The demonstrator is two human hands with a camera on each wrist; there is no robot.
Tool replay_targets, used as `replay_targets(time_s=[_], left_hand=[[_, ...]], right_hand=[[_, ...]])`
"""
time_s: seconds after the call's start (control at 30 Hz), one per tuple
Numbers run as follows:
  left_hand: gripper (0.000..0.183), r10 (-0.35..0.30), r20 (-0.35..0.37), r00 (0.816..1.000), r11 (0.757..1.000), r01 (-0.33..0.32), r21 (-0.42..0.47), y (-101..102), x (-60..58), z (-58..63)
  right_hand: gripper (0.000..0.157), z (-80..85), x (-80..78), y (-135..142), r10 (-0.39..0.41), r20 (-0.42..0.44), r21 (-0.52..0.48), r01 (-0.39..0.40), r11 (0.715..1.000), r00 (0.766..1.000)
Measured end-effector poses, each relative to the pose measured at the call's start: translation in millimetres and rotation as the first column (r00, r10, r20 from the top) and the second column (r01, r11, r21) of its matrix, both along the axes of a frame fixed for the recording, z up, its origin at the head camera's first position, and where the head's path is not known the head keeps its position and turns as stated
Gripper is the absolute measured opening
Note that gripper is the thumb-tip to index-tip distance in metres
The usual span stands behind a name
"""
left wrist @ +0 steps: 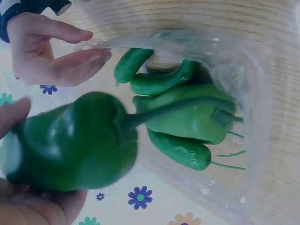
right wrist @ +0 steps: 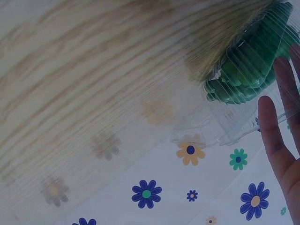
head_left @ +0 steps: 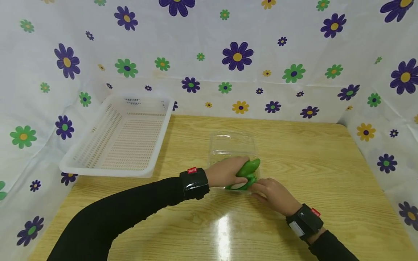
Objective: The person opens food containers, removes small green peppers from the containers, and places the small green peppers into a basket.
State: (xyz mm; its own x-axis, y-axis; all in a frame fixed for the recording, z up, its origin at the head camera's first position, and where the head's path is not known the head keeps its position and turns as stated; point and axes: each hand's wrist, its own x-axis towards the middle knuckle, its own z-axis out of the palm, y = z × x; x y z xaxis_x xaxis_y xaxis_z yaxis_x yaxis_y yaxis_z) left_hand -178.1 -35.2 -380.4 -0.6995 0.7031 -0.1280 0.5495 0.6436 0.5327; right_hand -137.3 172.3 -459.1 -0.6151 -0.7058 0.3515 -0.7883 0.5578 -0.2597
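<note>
My left hand (head_left: 225, 172) grips a green bell pepper (left wrist: 79, 140) with a long stem, its fingers and thumb round the sides. In the left wrist view the pepper is beside and partly over a clear plastic box (left wrist: 255, 126). Inside that box lie a lighter green pepper (left wrist: 187, 110) and several slim dark green vegetables, one of them with a thin stem (left wrist: 180, 150). My right hand (head_left: 274, 195) is at the box's near right side, fingertips right at the rim. Its thumb and fingers are spread apart in the right wrist view.
A white slotted plastic basket (head_left: 151, 145) stands at the back left of the wooden table (head_left: 313, 159). The box's clear lid (head_left: 232, 143) lies folded back toward the wall. A white cloth with printed flowers (head_left: 202, 36) hangs behind and at both sides.
</note>
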Motion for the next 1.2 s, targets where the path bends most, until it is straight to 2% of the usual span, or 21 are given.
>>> replay_targets(time_s=[0.1, 0.23, 0.4, 0.57, 0.73, 0.83, 1.03, 1.2], left_hand=[[0.036, -0.005, -0.012, 1.000, 0.998, 0.006, 0.066, 0.6, -4.4, 6.4], [0.040, -0.001, -0.040, 0.999, 0.995, 0.005, 0.100, 3.3, -16.0, 18.5], [0.046, -0.011, -0.053, 0.999, 0.999, 0.013, 0.051, 3.4, -39.5, 34.0], [0.045, -0.011, -0.083, 0.997, 0.999, 0.006, -0.052, -4.7, -65.8, 37.3], [0.045, 0.018, -0.141, 0.990, 0.993, -0.034, -0.110, -22.0, -91.4, 35.4], [0.049, 0.054, -0.146, 0.988, 0.987, -0.075, -0.143, -36.4, -110.5, 35.7], [0.054, 0.148, -0.123, 0.981, 0.964, -0.171, -0.205, -66.1, -148.9, 40.4], [0.059, 0.174, -0.093, 0.980, 0.951, -0.192, -0.244, -88.4, -168.6, 48.9]], right_hand=[[0.020, -0.6, -0.3, 0.5, 0.002, -0.003, -0.001, -0.002, 1.000, 1.000], [0.020, -1.5, -0.3, 1.1, 0.007, 0.003, 0.003, -0.007, 1.000, 1.000], [0.018, -1.8, -0.1, 2.0, 0.009, 0.007, 0.003, -0.009, 1.000, 1.000], [0.018, -2.9, 0.0, 1.8, 0.008, 0.006, 0.001, -0.008, 1.000, 1.000], [0.019, -4.2, -0.1, 1.4, 0.006, 0.005, 0.001, -0.006, 1.000, 1.000], [0.019, -3.5, -0.2, 1.1, 0.010, -0.003, -0.001, -0.010, 1.000, 1.000], [0.018, -2.3, -0.6, 1.3, 0.005, 0.002, 0.006, -0.005, 1.000, 1.000], [0.018, -1.1, -1.2, 0.9, 0.013, -0.007, -0.001, -0.013, 1.000, 1.000]])
